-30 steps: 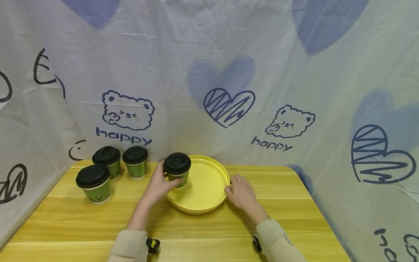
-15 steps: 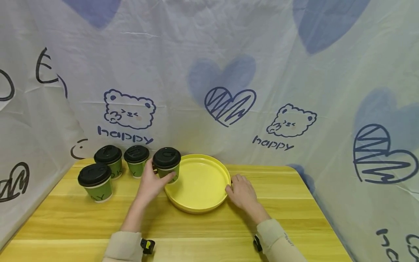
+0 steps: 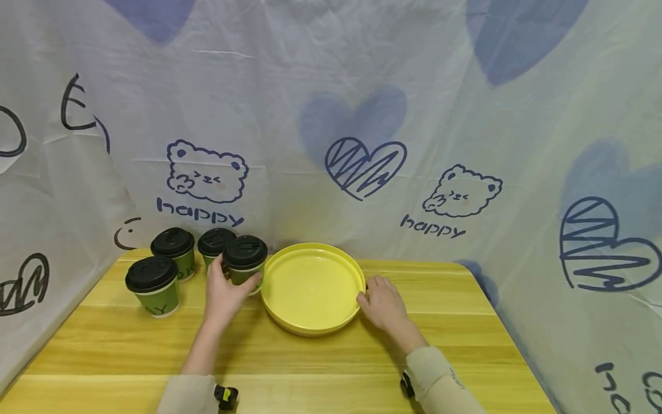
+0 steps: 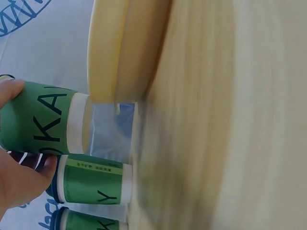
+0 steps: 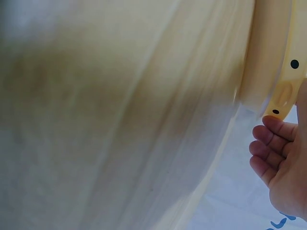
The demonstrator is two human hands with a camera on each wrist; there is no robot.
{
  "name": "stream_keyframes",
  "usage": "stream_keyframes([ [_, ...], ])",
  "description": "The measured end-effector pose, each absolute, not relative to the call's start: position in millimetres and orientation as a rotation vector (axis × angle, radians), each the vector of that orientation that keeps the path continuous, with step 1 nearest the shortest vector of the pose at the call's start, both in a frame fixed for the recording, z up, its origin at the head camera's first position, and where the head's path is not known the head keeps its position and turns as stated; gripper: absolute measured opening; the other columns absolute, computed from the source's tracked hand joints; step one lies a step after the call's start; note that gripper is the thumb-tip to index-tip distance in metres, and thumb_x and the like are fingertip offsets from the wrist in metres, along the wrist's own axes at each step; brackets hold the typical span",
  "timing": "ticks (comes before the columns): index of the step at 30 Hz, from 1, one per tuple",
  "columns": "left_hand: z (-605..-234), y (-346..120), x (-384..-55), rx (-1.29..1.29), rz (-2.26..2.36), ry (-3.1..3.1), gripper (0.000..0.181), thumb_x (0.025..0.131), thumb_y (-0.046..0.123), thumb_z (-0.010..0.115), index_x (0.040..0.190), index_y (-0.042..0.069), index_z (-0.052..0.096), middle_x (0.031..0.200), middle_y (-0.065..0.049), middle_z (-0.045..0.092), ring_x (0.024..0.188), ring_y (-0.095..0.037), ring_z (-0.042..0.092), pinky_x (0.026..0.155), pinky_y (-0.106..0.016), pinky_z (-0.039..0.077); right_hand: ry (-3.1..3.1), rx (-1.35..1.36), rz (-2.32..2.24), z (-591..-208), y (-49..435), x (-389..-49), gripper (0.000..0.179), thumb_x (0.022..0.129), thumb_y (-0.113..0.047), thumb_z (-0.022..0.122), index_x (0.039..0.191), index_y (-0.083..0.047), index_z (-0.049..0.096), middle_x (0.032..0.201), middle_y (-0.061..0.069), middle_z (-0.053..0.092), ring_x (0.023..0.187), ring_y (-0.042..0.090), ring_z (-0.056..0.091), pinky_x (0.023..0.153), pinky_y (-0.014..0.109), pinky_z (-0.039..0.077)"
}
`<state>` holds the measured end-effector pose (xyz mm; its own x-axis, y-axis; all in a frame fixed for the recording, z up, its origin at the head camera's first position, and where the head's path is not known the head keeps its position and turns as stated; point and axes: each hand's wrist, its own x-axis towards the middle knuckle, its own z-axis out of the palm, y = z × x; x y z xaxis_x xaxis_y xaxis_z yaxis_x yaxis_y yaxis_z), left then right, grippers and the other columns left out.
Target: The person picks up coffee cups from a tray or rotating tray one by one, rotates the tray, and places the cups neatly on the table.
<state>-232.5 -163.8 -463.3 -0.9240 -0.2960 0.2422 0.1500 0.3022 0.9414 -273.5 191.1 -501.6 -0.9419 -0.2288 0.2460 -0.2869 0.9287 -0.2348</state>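
Note:
My left hand point(image 3: 225, 294) grips a green paper coffee cup point(image 4: 45, 117) with a black lid point(image 3: 245, 252). In the left wrist view its white base hangs off the table, left of the yellow round tray point(image 3: 312, 287). Behind it, partly hidden, stands a second lidded cup point(image 4: 93, 179). My right hand point(image 3: 384, 303) rests against the tray's right edge, its fingers point(image 5: 264, 136) loosely bent and one fingertip touching the side wall; the thumb is mostly hidden in the right wrist view.
Two more green cups with black lids, a rear one point(image 3: 184, 266) and a front one point(image 3: 159, 299), stand at the table's left. A printed white curtain point(image 3: 289, 190) hangs behind the wooden table point(image 3: 310, 368).
My left hand has lifted the coffee cup from over the tray and carried it left, toward the other cups. My right hand and the tray have stayed in place.

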Motion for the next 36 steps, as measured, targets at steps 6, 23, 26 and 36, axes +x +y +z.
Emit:
stream_keyframes([
  [6,-469.6,-168.3,-227.4,0.194,-1.639,-2.127,0.09,0.085,0.011,0.084,0.154,-0.007,0.029,0.147,-0.029,0.039,0.134,-0.044,0.043,0.116,-0.056,0.036,-2.877,0.384,0.384,-501.1,190.5,-273.2,0.032,0.102,-0.028,0.055,0.113,0.0,0.064,0.111,0.013,0.06,0.104,0.032,0.055,0.093,0.048,0.049],
  [23,-484.8,-185.0,-218.7,0.465,-1.503,-2.129,0.094,0.083,0.015,0.084,0.154,-0.012,0.03,0.149,-0.036,0.035,0.14,-0.05,0.036,0.119,-0.061,0.03,-2.879,0.4,0.386,-503.2,191.4,-273.1,0.033,0.102,-0.029,0.054,0.113,0.0,0.063,0.112,0.013,0.06,0.104,0.032,0.055,0.091,0.049,0.049],
  [26,-485.5,-188.4,-219.6,0.494,-1.517,-2.146,0.096,0.084,0.014,0.082,0.156,-0.012,0.025,0.152,-0.037,0.035,0.143,-0.051,0.034,0.12,-0.061,0.028,-2.875,0.399,0.385,-503.7,191.4,-273.0,0.032,0.101,-0.029,0.054,0.112,0.0,0.063,0.111,0.013,0.06,0.104,0.032,0.055,0.091,0.049,0.049],
  [36,-486.4,-192.6,-220.7,0.537,-1.525,-2.116,0.096,0.085,0.012,0.081,0.156,-0.013,0.022,0.15,-0.039,0.038,0.141,-0.054,0.037,0.118,-0.063,0.03,-2.881,0.394,0.366,-504.1,191.9,-274.2,0.034,0.102,-0.031,0.051,0.112,-0.001,0.063,0.109,0.012,0.059,0.101,0.03,0.054,0.089,0.047,0.049],
])
